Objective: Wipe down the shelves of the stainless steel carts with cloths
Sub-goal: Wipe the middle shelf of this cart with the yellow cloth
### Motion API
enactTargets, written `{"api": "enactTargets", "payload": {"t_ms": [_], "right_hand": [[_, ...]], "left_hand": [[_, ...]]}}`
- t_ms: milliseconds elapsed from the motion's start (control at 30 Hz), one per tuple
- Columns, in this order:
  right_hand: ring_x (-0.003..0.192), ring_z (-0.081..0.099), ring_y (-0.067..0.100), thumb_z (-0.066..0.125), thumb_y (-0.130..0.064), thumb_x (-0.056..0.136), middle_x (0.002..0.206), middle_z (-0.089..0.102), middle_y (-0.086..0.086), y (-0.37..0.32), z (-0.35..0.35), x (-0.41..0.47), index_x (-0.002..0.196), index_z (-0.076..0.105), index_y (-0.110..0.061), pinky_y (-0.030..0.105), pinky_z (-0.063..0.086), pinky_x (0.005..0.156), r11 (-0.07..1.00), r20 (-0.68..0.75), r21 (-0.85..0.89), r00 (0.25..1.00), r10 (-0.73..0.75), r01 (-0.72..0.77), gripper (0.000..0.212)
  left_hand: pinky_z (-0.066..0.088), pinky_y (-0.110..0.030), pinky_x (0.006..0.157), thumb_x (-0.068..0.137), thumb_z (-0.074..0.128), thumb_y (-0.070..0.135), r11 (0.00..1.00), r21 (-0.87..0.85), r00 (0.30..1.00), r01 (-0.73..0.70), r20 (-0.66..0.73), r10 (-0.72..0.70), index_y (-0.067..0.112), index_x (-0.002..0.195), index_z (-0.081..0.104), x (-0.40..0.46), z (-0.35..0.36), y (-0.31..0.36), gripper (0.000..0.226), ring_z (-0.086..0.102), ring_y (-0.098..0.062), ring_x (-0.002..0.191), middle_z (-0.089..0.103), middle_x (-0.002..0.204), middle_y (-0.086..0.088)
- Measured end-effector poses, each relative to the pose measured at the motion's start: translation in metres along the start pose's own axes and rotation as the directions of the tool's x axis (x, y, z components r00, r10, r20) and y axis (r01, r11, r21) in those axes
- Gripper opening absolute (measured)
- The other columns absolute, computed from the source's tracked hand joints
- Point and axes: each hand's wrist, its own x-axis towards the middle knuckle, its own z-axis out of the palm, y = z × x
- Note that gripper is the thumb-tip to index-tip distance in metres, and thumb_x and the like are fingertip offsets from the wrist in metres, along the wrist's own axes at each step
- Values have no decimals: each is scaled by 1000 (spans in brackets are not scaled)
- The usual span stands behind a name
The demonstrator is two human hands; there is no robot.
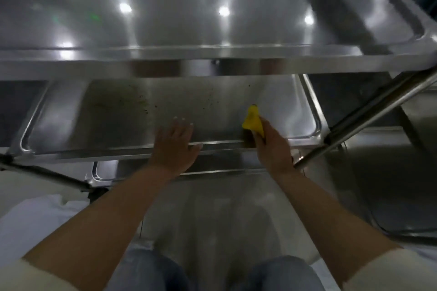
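A stainless steel cart fills the view from above. Its top shelf is shiny and reflects ceiling lights. Below it, the middle shelf shows dark specks and a dull smear. My right hand grips a yellow cloth, pressed on the middle shelf near its front right edge. My left hand lies flat, fingers spread, on the front rim of that same shelf, holding nothing. A lower shelf shows beneath my forearms.
A diagonal steel cart leg crosses at the right, another dark bar at the lower left. A second steel surface lies to the right. White floor or fabric sits at the left. My knees in jeans are at the bottom.
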Motion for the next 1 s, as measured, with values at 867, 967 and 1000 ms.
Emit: {"api": "enactTargets", "payload": {"t_ms": [867, 967, 1000], "right_hand": [[87, 61, 24, 50, -54, 91, 98, 68, -2, 77, 0, 76, 127, 51, -38, 33, 43, 73, 970, -254, -228, 956, -147, 88, 40], [100, 60, 34, 45, -43, 94, 108, 67, 8, 59, 30, 77, 124, 51, -32, 42, 48, 85, 896, -98, -420, 974, -202, 144, 33], [107, 57, 35, 43, -43, 93, 115, 63, 8, 53, 41, 78, 125, 49, -30, 44, 45, 91, 831, -15, -523, 972, -233, 191, 35]], "left_hand": [[-14, -54, 115, 82, -9, 56, 952, 235, 913, -195, -311, 264, 18, 154, 16, 81, 78, 12, 85, -10, -24, 149, 10, 162, -4], [-9, -54, 117, 82, -7, 56, 957, 223, 913, -186, -322, 253, 16, 154, 17, 81, 77, 12, 86, -9, -23, 149, 10, 162, -4], [-8, -54, 117, 82, -6, 55, 959, 219, 916, -180, -318, 245, 15, 154, 16, 81, 77, 11, 85, -9, -22, 149, 9, 163, -4]]}}
